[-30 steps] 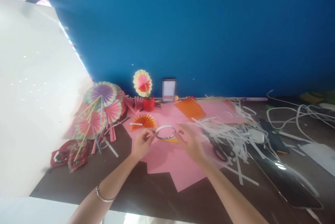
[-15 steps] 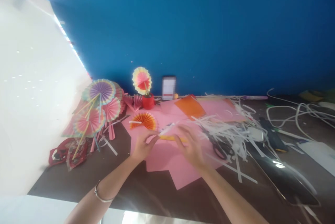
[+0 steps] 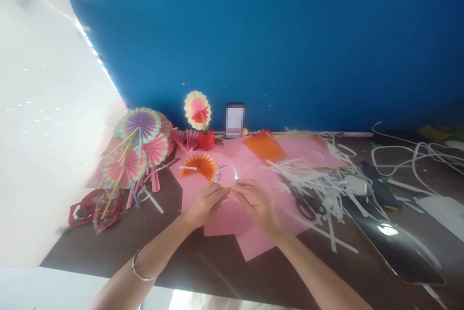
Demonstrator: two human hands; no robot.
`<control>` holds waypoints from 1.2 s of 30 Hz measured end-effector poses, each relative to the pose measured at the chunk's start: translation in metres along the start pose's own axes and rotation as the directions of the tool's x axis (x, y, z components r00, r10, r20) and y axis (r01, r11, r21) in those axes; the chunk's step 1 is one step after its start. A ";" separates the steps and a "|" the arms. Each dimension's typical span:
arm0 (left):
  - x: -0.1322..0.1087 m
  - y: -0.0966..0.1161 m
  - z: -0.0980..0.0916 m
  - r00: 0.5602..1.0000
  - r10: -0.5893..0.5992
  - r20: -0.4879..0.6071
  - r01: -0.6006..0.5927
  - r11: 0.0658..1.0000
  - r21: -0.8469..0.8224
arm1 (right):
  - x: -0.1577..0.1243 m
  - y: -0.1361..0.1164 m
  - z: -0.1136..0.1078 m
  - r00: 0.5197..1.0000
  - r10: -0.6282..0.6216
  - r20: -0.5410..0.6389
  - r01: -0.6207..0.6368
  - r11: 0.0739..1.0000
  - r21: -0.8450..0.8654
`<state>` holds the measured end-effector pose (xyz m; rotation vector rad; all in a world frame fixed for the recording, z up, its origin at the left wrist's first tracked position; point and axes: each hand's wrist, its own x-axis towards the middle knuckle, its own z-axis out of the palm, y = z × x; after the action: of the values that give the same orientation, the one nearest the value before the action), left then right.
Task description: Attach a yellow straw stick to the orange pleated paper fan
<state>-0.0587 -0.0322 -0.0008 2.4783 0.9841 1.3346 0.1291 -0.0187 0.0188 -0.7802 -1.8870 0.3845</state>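
Fingers (image 3: 214,190) first, and what a delicate grip it was! Left hand (image 3: 205,207) and right hand (image 3: 258,207) came nearly tip to tip, each with thumb and forefinger pinching the bottom of a white paper strip (image 3: 237,175). Up curved that strip into a round, open loop, standing above the hands, over the middle of the table (image 3: 203,264); whether its two ends met was hidden behind the fingertips. Beneath it all spread pink sheets (image 3: 250,242), one corner jutting toward the table's near edge.

Just beyond the left hand sat an orange folded fan (image 3: 205,166), a pale scrap across it. Back by the far edge, what a splash of colour: a red pot (image 3: 206,140) with a pleated rosette (image 3: 198,108) standing in it, and right of that an orange sheet (image 3: 264,147) lying on the pink. Over toward the left edge, more paper fans (image 3: 140,124) leaned in a cluster, a red packet (image 3: 108,211) below them.

And on the right-hand side, quite a tangle! A heap of white strips (image 3: 319,179) partly covered the scissors (image 3: 305,208), white cables (image 3: 413,167) looped toward the far right corner, and a dark phone (image 3: 398,249) lay toward the near right corner, light glinting off its glass.
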 end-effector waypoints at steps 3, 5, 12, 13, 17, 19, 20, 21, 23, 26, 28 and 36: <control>0.000 0.003 -0.004 0.996 0.024 0.081 -0.031 0.996 0.086 | 0.003 -0.003 0.000 0.996 0.088 -0.003 -0.087 0.993 0.085; 0.002 0.005 -0.007 0.992 0.030 0.124 -0.048 0.989 0.142 | 0.005 -0.006 -0.001 0.993 0.114 0.033 -0.118 0.983 0.138; 0.011 0.008 -0.013 0.962 0.142 0.235 -0.214 0.924 0.318 | 0.010 -0.009 -0.010 0.965 0.207 0.163 -0.239 0.949 0.205; 0.012 0.009 -0.014 0.956 0.150 0.253 -0.230 0.918 0.323 | 0.010 -0.008 -0.011 0.957 0.229 0.180 -0.264 0.943 0.204; 0.013 0.009 -0.015 0.942 0.155 0.299 -0.257 0.903 0.343 | 0.011 -0.001 -0.013 0.941 0.291 0.173 -0.322 0.926 0.197; 0.013 0.007 -0.017 0.947 0.161 0.278 -0.265 0.880 0.393 | 0.012 0.003 -0.016 0.937 0.307 0.165 -0.336 0.922 0.194; 0.012 0.005 -0.017 0.951 0.165 0.262 -0.267 0.866 0.423 | 0.014 0.004 -0.018 0.933 0.316 0.169 -0.346 0.919 0.188; 0.012 0.003 -0.018 0.955 0.166 0.248 -0.265 0.852 0.452 | 0.015 0.006 -0.021 0.928 0.329 0.178 -0.359 0.916 0.177; 0.011 0.001 -0.020 0.961 0.154 0.229 -0.251 0.834 0.491 | 0.019 0.009 -0.028 0.912 0.359 0.196 -0.389 0.910 0.141; 0.013 0.002 -0.022 0.963 0.082 0.257 -0.206 0.837 0.508 | 0.024 0.015 -0.040 0.893 0.392 0.224 -0.419 0.904 0.089; 0.014 0.003 -0.024 0.954 0.027 0.298 -0.186 0.834 0.520 | 0.026 0.021 -0.046 0.887 0.397 0.237 -0.422 0.904 0.066; 0.013 -0.002 -0.028 0.944 -0.016 0.330 -0.186 0.800 0.570 | 0.028 0.025 -0.061 0.795 0.491 0.356 -0.524 0.851 -0.003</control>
<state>-0.0768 -0.0274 0.0233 3.0909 1.3824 0.6425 0.1850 0.0133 0.0505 -1.2221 -1.9348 1.0033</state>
